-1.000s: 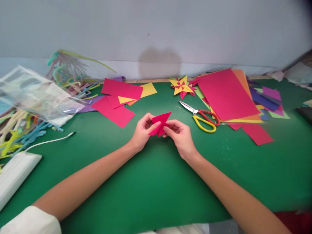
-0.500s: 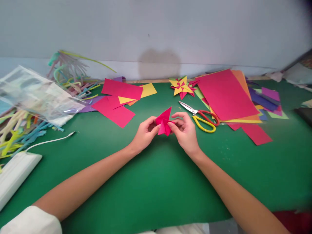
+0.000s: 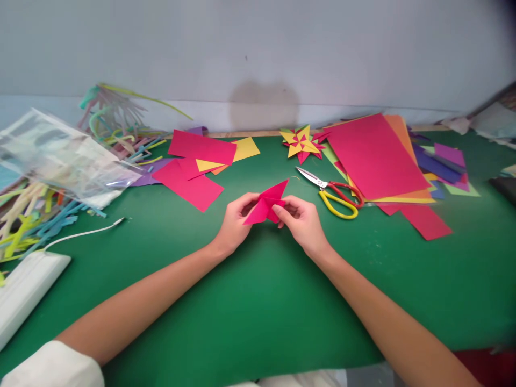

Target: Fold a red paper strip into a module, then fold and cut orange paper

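Note:
A folded red paper piece (image 3: pixel 266 206) with pointed flaps is held up just above the green table. My left hand (image 3: pixel 238 217) is closed on its left side, the fingers mostly behind the paper. On the right side, my right hand (image 3: pixel 300 221) pinches it between thumb and fingers, the thumb lying on the front. One long point rises up to the right and another stretches down to the left. Scissors (image 3: pixel 335 192) with one red and one yellow handle lie partly open to the right of my right hand.
A red and yellow paper star (image 3: pixel 301 144) lies at the back. Stacked coloured sheets (image 3: pixel 377 156) are at the right; red paper pieces (image 3: pixel 197 185) lie left of centre. Pipe cleaners (image 3: pixel 36 215), a clear plastic bag (image 3: pixel 68 156) and a white power strip (image 3: pixel 32 290) fill the left.
The lower left flap of the red paper has swung out to the left, over my left fingers. My right hand has curled in, its thumb now on the paper's front.

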### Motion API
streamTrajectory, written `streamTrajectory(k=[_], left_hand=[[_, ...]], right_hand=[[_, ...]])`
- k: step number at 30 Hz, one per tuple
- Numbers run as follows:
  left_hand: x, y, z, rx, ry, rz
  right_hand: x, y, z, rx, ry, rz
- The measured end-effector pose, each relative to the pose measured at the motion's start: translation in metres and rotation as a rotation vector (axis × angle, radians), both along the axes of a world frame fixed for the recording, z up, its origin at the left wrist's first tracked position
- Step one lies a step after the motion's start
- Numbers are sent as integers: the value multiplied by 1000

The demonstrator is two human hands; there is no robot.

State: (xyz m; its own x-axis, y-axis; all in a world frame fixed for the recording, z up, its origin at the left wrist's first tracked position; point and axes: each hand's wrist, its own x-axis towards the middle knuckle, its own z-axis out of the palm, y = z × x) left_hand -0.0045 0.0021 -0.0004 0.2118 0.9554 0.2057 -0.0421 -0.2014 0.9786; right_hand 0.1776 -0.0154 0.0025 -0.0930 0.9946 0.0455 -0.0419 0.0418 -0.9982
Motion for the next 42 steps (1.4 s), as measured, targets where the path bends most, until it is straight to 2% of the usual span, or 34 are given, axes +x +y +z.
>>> streamTrajectory(k=[4, 9, 14, 18, 23, 28, 33, 35, 39, 42], left_hand=[[0, 0, 1, -4, 9, -22], [1, 2, -3, -47, -47, -20], [1, 5, -9, -116, -62, -83], [1, 4, -6, -138, -58, -49], [1, 2, 3, -123, -6, -106], [3, 5, -2, -149, -27, -169], [4, 5, -5, -128, -55, -89], [3, 3, -3, -92, 24, -52], [2, 2, -3, -33, 211, -27], [3, 4, -5, -73, 137, -61]], right_hand=[[1, -1, -1, 36, -86, -46], [0, 2, -1, -76, 67, -42], [2, 3, -2, 36, 11, -10], [5, 3, -2, 45, -60, -39], [9, 4, -1, 43, -98, -40], [12, 6, 2, -4, -9, -51], [13, 8, -1, -25, -44, 59], [13, 8, -3, -2, -114, 90], [10, 6, -3, -3, -137, 105], [8, 6, -3, -67, -48, 63]])
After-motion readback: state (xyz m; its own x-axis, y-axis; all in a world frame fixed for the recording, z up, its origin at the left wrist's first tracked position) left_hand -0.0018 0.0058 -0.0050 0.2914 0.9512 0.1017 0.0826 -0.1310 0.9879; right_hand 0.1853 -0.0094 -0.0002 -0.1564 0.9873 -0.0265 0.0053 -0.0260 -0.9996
